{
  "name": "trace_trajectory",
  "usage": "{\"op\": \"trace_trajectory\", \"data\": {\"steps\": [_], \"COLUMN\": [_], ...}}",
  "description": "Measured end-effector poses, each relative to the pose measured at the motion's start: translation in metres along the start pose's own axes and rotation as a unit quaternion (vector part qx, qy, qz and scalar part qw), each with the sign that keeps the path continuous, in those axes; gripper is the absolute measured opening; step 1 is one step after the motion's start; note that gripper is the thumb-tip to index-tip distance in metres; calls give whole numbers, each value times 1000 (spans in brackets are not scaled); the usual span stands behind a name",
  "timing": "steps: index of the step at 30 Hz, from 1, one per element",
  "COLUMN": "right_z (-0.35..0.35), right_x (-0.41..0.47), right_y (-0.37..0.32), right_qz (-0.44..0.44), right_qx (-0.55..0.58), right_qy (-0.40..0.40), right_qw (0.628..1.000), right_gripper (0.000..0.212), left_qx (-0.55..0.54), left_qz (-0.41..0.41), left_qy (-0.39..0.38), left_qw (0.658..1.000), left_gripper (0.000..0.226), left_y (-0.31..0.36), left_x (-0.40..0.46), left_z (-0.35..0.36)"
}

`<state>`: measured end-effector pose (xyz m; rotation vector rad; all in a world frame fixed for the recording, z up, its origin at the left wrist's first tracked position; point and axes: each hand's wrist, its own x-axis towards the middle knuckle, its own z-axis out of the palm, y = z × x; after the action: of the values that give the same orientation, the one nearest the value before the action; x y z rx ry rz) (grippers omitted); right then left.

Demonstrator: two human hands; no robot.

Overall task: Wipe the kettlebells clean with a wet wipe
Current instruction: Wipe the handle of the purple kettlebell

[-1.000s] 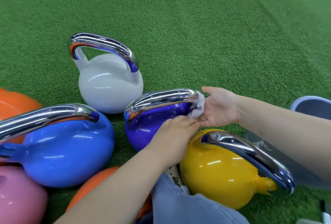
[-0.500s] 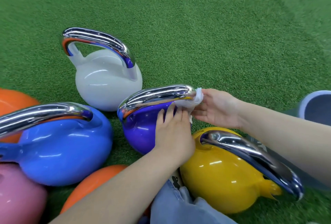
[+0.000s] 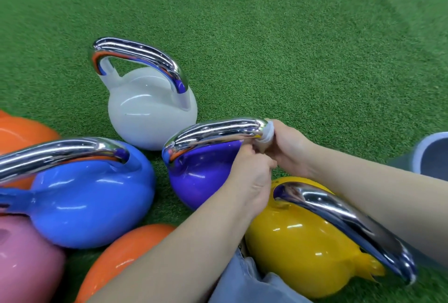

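On the green turf (image 3: 266, 36), several kettlebells lie close together, and the person works on the purple kettlebell (image 3: 201, 179) in the middle of the group. Its chrome handle (image 3: 218, 133) points up and toward the person, I think so that every side of the bar can be reached without lifting the heavy ball. The right hand (image 3: 288, 150) is curled around the right end of this handle, with the wet wipe (image 3: 268, 133) pressed between the fingers and the metal; only a small white fold shows. The left hand (image 3: 252, 176) rests on the purple body just below the same bend, its fingers bent toward the wipe. Whether it pinches the wipe or only steadies the ball, I cannot tell. Probably it stops the round weight from rolling during the rubbing. The white kettlebell (image 3: 150, 113) stands upright behind, and the blue kettlebell (image 3: 92, 196) and yellow kettlebell (image 3: 303, 249) lie just beside, near enough to be taken next.
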<state>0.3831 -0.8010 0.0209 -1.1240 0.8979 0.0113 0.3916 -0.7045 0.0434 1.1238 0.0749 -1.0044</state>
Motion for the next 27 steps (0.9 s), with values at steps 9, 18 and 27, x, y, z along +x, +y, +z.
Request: {"op": "trace_trajectory", "data": {"steps": [9, 18, 27], "right_z": [9, -30, -10], "right_x": [-18, 6, 17], "right_y": [-18, 14, 29], "right_qz": [-211, -199, -245], "right_qx": [-303, -405, -365], "right_qy": [-42, -93, 8], "right_qw": [928, 887, 898], "right_gripper": [35, 59, 12], "left_qx": [-264, 172, 859], "left_qz": [-40, -36, 141], "left_qy": [-4, 113, -81], "left_qw": [964, 978, 485], "left_gripper": [62, 28, 45], "left_y": [12, 3, 20], "left_x": [-9, -7, -32], "left_z": [-2, -30, -69]}}
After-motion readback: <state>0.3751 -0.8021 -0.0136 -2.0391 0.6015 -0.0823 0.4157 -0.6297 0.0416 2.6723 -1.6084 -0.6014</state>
